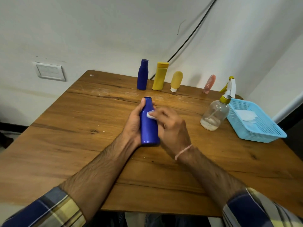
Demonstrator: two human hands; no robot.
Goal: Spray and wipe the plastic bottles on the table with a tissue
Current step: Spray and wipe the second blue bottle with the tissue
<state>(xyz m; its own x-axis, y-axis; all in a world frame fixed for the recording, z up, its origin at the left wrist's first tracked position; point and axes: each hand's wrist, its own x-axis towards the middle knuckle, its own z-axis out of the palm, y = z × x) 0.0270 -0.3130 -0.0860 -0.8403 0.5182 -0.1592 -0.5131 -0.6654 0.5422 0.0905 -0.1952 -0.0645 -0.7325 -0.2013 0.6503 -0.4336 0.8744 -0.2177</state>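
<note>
While the left hand (pixel 133 122) clasps the blue bottle (pixel 148 126), the right hand (pixel 172 128) seemingly pinches a tissue (pixel 150 115).

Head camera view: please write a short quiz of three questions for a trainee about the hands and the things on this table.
1. True or false: the left hand grips the blue bottle.
2. The right hand holds against that bottle: A) a tissue B) a sponge C) a brush.
3. Fill in: the spray bottle stands beside the light blue ____.

Key: 1 true; 2 A; 3 basket.
</note>
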